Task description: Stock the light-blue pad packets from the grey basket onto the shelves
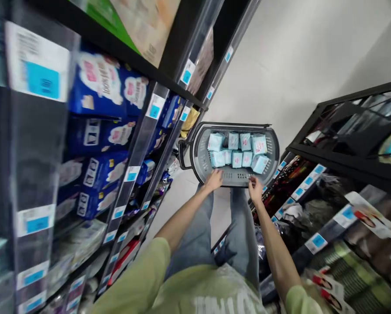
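Note:
A grey plastic shopping basket (200, 152) sits low on the floor in the aisle ahead of my legs. Several light blue packets (237, 150) lie inside it. My left hand (214, 179) rests on the basket's near rim, fingers curled over the edge. My right hand (255, 188) is at the near rim too, fingers bent and closed on the edge. Both arms reach straight down from my green sleeves.
Tall shelves on the left hold blue boxes (99, 85) with blue price tags (42, 80) along the shelf fronts. A black rack (346, 157) on the right holds packaged goods. The pale floor (296, 65) runs between them beyond the basket.

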`<state>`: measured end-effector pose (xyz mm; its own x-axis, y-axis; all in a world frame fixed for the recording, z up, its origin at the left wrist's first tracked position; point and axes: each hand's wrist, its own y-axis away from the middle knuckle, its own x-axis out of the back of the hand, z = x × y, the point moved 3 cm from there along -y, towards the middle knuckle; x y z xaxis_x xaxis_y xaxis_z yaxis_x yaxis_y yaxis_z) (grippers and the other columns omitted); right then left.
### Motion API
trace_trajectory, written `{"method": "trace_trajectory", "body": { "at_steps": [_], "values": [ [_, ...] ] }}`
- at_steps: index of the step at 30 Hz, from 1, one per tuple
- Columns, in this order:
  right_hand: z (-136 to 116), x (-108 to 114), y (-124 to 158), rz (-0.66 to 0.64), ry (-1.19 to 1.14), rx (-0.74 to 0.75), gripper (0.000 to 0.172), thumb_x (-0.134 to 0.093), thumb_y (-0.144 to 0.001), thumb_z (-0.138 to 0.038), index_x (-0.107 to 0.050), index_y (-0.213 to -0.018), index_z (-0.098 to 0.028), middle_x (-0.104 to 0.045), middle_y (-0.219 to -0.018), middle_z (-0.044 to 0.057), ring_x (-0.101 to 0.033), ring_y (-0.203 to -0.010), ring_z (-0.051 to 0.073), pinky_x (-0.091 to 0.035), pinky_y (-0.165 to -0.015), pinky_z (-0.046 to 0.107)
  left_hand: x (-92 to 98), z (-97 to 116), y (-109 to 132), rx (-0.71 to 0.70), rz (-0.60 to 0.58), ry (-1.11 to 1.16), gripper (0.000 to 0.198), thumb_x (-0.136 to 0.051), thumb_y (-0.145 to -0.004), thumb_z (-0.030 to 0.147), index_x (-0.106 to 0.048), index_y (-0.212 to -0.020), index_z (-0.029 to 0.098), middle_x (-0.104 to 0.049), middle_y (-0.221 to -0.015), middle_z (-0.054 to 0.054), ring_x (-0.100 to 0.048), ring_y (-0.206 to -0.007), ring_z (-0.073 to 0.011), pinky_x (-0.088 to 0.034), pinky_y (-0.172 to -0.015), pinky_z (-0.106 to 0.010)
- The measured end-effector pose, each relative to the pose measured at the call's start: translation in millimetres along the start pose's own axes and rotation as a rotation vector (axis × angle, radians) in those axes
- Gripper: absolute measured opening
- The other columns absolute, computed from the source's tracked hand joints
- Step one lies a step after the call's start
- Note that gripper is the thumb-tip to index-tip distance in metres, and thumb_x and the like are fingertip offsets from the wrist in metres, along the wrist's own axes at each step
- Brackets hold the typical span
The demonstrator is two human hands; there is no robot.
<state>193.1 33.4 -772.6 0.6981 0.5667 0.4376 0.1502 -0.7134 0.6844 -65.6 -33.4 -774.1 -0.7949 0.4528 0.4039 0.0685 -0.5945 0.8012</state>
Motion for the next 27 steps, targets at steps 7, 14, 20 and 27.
{"method": "trace_trajectory", "body": {
  "at_steps": [7,14,20,27],
  "values": [
    [8,-119,-91,-0.178,-0.065,0.107,0.045,-0.058,-0.088,-0.035,-0.063,-0.128,-0.015,-0.072,-0.125,0.017,-0.065,-0.117,0.028,-0.047,-0.115,0.047,32.1,-82,-107,0.227,0.298,0.000,0.086,-0.072,-0.089,0.032,-0.030,-0.159,0.005,-0.034,-0.160,-0.030,-0.032,-0.152,-0.0442,-0.031,-0.125,-0.057],
    [34,-151,-114,-0.261,-0.213,-0.011,0.041,-0.061,-0.090,-0.043,-0.063,-0.125,-0.020,-0.076,-0.111,0.008,-0.069,-0.094,0.022,-0.055,-0.098,0.039,21.2,-80,-189,0.353,0.476,-0.006,0.117,-0.087,-0.079,0.040,-0.018,-0.164,0.000,-0.036,-0.158,-0.033,-0.037,-0.149,-0.0460,-0.032,-0.126,-0.053],
    [34,-119,-109,-0.180,-0.277,-0.125,0.042,-0.064,-0.088,-0.046,-0.066,-0.121,-0.021,-0.078,-0.106,0.007,-0.071,-0.095,0.023,-0.055,-0.100,0.040,26.3,-76,-175,0.451,0.477,0.085,0.109,-0.087,-0.077,0.039,-0.028,-0.163,0.004,-0.048,-0.152,-0.029,-0.046,-0.144,-0.0428,-0.038,-0.123,-0.052],
    [17,-103,-108,-0.222,-0.462,-0.343,0.060,-0.076,-0.079,-0.056,-0.066,-0.126,-0.019,-0.078,-0.115,0.010,-0.073,-0.103,0.023,-0.060,-0.094,0.040,44.2,-72,-122,0.255,0.293,0.937,0.069,-0.056,-0.093,0.051,-0.050,-0.153,0.019,-0.067,-0.139,-0.013,-0.066,-0.121,-0.0301,-0.058,-0.097,-0.043]
  ]
}}
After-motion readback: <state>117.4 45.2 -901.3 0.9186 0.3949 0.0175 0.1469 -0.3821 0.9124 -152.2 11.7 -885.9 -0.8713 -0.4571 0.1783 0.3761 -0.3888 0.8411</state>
